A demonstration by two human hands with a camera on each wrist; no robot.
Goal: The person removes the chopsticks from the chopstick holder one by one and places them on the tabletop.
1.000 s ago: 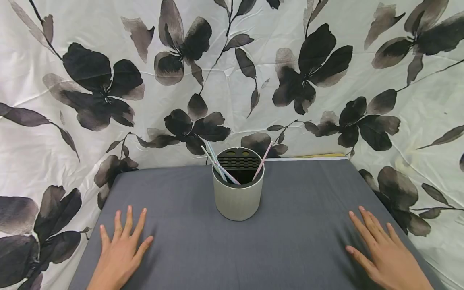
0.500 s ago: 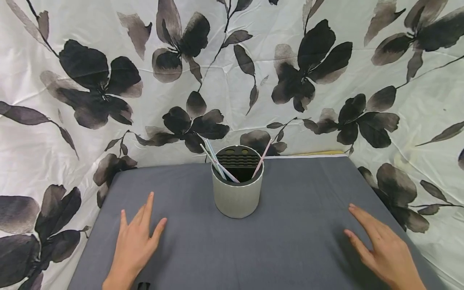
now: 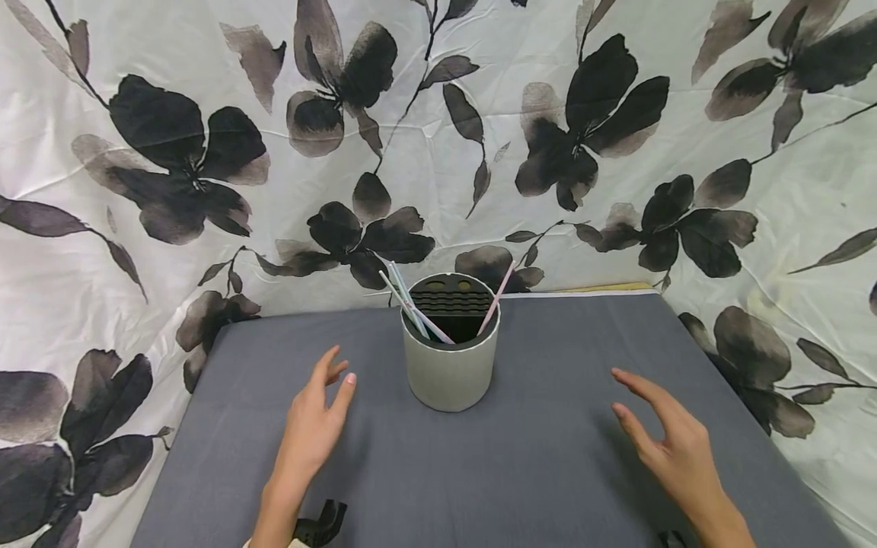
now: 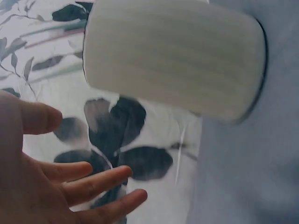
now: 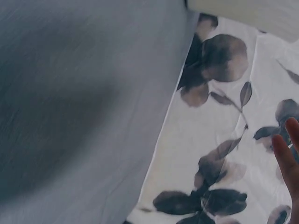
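Sticks (image 3: pixel 496 299) hide their lower ends inside the container (image 3: pixel 451 378); flanking it, our left hand (image 3: pixel 315 418) and right hand (image 3: pixel 670 434) spread loosely, some fingers hidden.

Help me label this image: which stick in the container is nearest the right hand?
The pink stick, leaning alone at the right rim of the container; the other sticks bunch at the left.
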